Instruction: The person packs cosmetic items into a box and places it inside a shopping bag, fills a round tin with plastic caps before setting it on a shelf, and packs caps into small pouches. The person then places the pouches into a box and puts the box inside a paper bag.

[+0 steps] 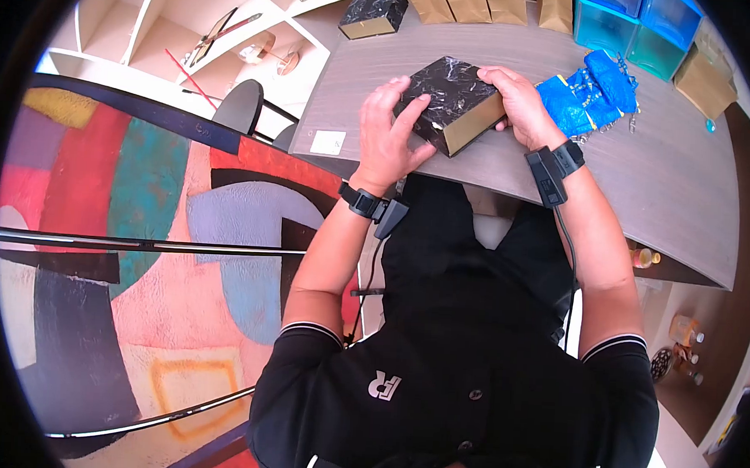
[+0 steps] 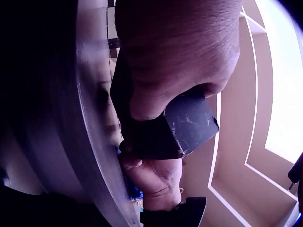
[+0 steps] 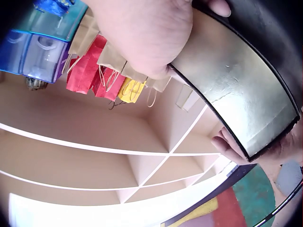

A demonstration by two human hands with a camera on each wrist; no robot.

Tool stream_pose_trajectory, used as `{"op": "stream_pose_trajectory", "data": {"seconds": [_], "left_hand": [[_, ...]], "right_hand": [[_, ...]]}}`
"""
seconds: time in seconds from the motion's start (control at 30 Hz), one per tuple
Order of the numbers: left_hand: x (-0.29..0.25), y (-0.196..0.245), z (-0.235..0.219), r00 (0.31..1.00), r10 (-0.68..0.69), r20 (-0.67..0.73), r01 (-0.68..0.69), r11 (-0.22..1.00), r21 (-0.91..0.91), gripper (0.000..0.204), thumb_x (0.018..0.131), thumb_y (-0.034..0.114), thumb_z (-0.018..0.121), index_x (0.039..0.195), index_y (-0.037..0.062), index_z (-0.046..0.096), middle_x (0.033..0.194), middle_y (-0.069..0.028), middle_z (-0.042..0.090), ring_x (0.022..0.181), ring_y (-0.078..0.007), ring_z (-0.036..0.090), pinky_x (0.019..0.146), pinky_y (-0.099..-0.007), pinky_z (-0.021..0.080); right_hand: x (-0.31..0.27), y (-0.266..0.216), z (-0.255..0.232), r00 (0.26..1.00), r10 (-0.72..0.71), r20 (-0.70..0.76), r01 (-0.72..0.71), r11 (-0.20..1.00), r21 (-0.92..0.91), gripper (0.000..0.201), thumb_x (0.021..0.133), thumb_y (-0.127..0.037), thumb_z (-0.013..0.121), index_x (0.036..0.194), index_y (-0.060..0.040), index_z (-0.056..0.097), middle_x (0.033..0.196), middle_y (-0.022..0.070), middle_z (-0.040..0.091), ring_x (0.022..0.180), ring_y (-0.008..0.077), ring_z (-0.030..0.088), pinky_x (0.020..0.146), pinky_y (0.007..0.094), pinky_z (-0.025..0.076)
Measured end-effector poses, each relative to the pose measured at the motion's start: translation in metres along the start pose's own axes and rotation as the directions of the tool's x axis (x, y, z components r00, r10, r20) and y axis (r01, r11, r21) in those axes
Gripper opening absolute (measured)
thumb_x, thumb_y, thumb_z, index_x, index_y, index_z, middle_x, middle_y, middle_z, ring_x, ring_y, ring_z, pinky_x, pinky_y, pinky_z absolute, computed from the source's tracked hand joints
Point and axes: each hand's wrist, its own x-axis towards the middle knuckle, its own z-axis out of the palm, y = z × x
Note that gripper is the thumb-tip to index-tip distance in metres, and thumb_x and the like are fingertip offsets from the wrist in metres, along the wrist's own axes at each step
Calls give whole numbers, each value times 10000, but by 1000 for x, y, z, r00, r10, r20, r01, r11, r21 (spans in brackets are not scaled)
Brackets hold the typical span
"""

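A black marble-patterned box (image 1: 450,88) with a gold side is held between both hands over the near edge of the grey table (image 1: 339,90). My left hand (image 1: 383,142) grips its left end, fingers over the top and edge. At the far right corner, my right hand (image 1: 523,111) holds it with the thumb on top; some fingers are hidden beneath. The right wrist view shows the gold side panel (image 3: 236,80) facing that camera, with small creases in it. One scuffed corner of the box (image 2: 191,123) shows below my left hand in the left wrist view.
A crumpled blue bag (image 1: 578,96) with chains lies right of the box. Another marbled box (image 1: 374,15), brown paper bags (image 1: 464,4) and blue-green plastic drawers (image 1: 606,31) stand along the back. A white card (image 1: 327,142) lies at the left edge, beside a painted panel (image 1: 150,199).
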Motion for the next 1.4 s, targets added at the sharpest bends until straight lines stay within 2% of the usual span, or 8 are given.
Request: {"op": "stream_pose_trajectory", "data": {"seconds": [0.53, 0.6, 0.63, 0.67, 0.73, 0.87, 1.03, 1.4], "left_hand": [[11, -30, 1, 998, -18, 63, 29, 985, -169, 736, 652, 65, 857, 1318, 85, 544, 1388, -153, 549, 1306, -372, 536, 1074, -492, 467], [-1, -37, 13, 885, -423, 193, 448, 664, -598, 828, 692, 53, 842, 1421, 126, 457, 1433, -137, 518, 1320, -357, 519, 1078, -481, 473], [-8, -37, 20, 752, -550, 362, 498, 115, -860, 823, 829, 81, 779, 1522, 129, 338, 1465, -138, 501, 1345, -328, 516, 1074, -504, 481], [-3, -34, 16, 756, -551, 354, 489, 114, -865, 823, 829, 81, 779, 1522, 129, 338, 1465, -138, 501, 1345, -328, 516, 1074, -504, 481], [7, -28, 7, 646, -265, 716, 453, -622, -638, 779, 926, 262, 727, 1539, 79, 283, 1453, -154, 511, 1291, -314, 571, 1040, -538, 518], [-3, -27, 21, 535, -410, 738, 631, -388, -672, 730, 976, 207, 688, 1556, 55, 272, 1484, -175, 483, 1306, -312, 567, 980, -572, 538], [-10, -25, 30, 692, -471, 547, 459, -298, -837, 785, 881, 45, 749, 1536, -13, 320, 1456, -129, 532, 1340, -221, 516, 1133, -342, 410], [-14, -35, 27, 742, -488, 460, 461, -127, -878, 662, 921, 117, 731, 1489, 18, 405, 1373, -105, 598, 1230, -219, 607, 1010, -379, 527]], "right_hand": [[5, 0, -19, 972, 106, 209, -152, 964, 218, 343, 929, -356, 693, 1095, -57, 676, 895, 8, 682, 745, 89, 623, 568, 254, 481], [11, 8, -19, 972, 45, 229, -101, 966, 239, 373, 934, -300, 693, 1173, -18, 649, 989, 33, 696, 893, 116, 647, 777, 272, 519], [13, 11, -11, 984, -80, 159, 25, 945, 325, 445, 922, -200, 706, 1275, 44, 592, 1120, 67, 689, 1044, 143, 631, 953, 290, 476], [12, 9, -9, 983, -86, 159, 31, 948, 317, 445, 922, -200, 706, 1275, 44, 592, 1120, 67, 689, 1044, 143, 631, 953, 290, 476], [9, 7, -5, 978, -182, 103, 140, 934, 328, 527, 896, -124, 724, 1345, 80, 539, 1199, 95, 673, 1102, 160, 620, 1015, 287, 447], [5, 3, -4, 983, -142, 116, 103, 951, 290, 516, 877, -104, 755, 1300, 86, 527, 1186, 133, 671, 1078, 166, 634, 981, 293, 485], [4, -1, -8, 986, -99, 134, 47, 938, 343, 447, 887, -127, 776, 1235, 42, 553, 1145, 106, 680, 1035, 148, 649, 943, 288, 514], [3, 1, -4, 952, -299, 65, 277, 933, 231, 439, 848, -101, 828, 1188, -3, 568, 1089, 65, 692, 989, 114, 646, 901, 288, 536]]}}
